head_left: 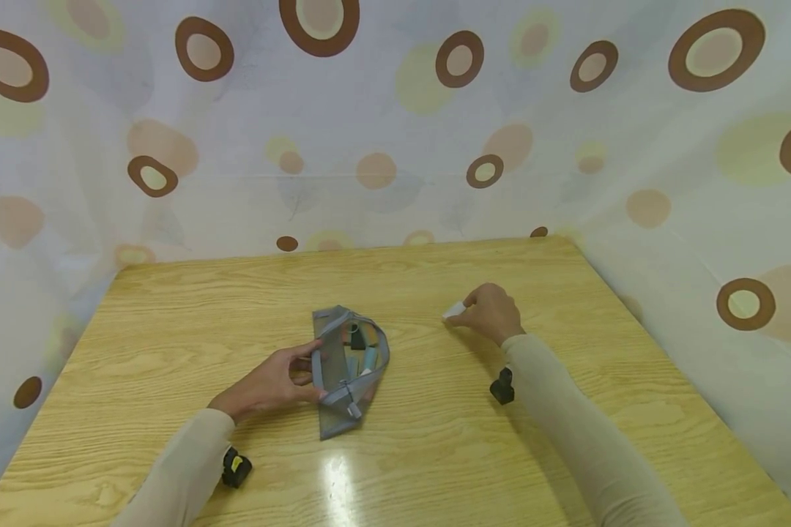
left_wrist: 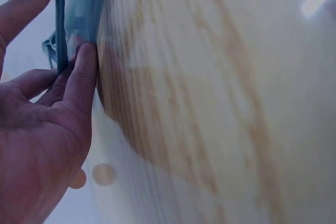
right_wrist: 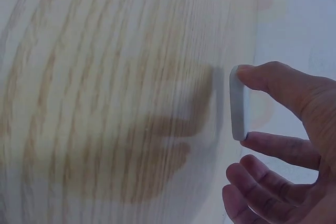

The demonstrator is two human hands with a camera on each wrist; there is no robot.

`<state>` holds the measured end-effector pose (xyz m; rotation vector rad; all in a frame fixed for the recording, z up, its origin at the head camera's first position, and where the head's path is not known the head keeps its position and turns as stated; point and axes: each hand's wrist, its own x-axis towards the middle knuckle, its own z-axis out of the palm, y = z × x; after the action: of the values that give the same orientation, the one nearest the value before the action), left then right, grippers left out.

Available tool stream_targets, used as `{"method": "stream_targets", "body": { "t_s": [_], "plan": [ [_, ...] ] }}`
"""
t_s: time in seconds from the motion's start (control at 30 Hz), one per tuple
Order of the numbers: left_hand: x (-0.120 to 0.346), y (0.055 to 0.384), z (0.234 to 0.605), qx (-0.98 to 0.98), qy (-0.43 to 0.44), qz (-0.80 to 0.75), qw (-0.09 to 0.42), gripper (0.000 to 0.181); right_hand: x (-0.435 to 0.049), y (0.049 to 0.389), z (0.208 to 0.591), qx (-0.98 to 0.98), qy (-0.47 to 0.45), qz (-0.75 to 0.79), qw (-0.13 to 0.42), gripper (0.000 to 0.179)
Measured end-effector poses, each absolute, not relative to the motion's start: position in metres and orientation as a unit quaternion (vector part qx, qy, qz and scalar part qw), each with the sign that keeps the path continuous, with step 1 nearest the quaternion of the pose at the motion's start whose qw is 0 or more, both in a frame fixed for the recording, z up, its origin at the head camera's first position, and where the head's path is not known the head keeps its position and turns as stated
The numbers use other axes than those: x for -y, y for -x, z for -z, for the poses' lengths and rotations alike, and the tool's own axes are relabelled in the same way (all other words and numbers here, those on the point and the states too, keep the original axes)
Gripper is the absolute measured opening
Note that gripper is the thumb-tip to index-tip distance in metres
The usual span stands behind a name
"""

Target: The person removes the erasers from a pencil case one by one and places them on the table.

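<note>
A grey mesh zipper pouch (head_left: 332,359) lies on the table left of centre, its mouth spread wide. Several small items show inside, among them a light-blue piece (head_left: 370,359) and a dark piece (head_left: 357,337). My left hand (head_left: 277,380) holds the pouch by its near-left edge, thumb and fingers apart along the rim. To the right, my right hand (head_left: 491,315) pinches a small white rectangular block (right_wrist: 239,103), possibly an eraser, by its two ends between thumb and index finger. In the right wrist view the block is just off the tabletop, and the other fingers are loosely bent.
The wooden table (head_left: 422,468) has a bright reflection near the front. A patterned cloth (head_left: 395,110) with brown rings hangs around its back and sides. Black wrist devices (head_left: 502,386) are strapped at both sleeves.
</note>
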<state>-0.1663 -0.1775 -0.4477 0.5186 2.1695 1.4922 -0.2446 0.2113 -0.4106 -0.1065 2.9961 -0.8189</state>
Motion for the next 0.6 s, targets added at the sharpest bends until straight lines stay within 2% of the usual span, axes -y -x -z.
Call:
{"method": "stream_targets", "body": {
  "t_s": [0.6],
  "plan": [
    [0.1766,0.1642,0.4439,-0.794,-0.176,-0.536,0.227,0.098,-0.2143,0.2448,0.4174,-0.964,0.050,0.260,0.018,0.052]
  ]
}}
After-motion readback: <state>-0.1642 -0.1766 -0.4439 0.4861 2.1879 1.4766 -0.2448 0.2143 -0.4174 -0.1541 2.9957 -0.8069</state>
